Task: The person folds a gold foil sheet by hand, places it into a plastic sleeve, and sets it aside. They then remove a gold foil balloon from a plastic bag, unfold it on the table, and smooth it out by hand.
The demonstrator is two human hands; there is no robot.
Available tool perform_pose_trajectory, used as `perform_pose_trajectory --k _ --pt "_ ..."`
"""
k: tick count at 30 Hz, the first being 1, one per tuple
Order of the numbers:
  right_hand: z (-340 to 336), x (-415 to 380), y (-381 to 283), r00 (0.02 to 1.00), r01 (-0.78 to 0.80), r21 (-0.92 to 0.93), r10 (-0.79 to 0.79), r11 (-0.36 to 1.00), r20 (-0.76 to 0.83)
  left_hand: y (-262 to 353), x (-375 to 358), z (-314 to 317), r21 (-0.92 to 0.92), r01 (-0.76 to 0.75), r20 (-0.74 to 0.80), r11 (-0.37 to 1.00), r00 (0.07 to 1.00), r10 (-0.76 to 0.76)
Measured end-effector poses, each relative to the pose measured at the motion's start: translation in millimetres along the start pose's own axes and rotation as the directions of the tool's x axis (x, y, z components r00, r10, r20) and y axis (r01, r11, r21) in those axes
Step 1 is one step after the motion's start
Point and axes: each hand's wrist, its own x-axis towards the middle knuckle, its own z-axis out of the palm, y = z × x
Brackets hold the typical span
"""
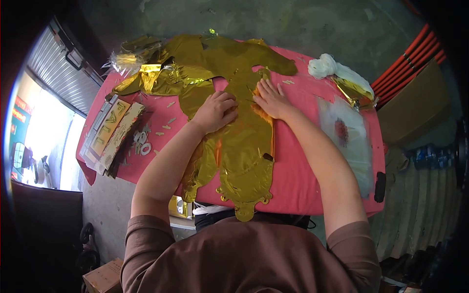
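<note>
Flat, uninflated gold foil balloons lie across the pink tablecloth, overlapping from the far edge to the near edge in front of me. My left hand rests on the foil near the middle, its fingers curled in and pressed against the sheet. Beside it, my right hand lies flat with fingers stretched out along the foil's right edge. Part of an orange layer shows beneath that edge. More crumpled gold foil is heaped at the far left.
A stack of printed packets stands at left, near white rings and small pale strips. At right are a white bundle and clear plastic bags. Red poles and a cardboard box stand beyond the table's right side.
</note>
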Motion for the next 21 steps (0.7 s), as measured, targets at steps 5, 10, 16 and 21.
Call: perform_pose_trajectory --k 5,10,16,21 --pt "-17.8 -29.6 1.0 0.986 0.109 0.14 -0.089 0.984 -0.142 -3.2 -0.1 1.0 -0.002 -0.012 0.01 1.0 1.0 0.012" --pt "1.5 -82.7 -10.2 0.983 0.125 0.121 -0.107 0.985 -0.15 -2.8 0.2 1.0 0.01 -0.025 0.004 1.0 1.0 0.025" --pt "22.9 -93.4 -34.9 0.986 0.106 0.125 -0.087 0.987 -0.145 -3.7 1.2 3.0 0.014 -0.038 -0.022 0.999 0.999 0.038" --pt "24.0 -93.7 -35.4 0.989 0.098 0.089 -0.087 0.991 -0.121 -2.3 0.9 1.5 0.03 -0.047 -0.033 0.998 0.998 0.048"
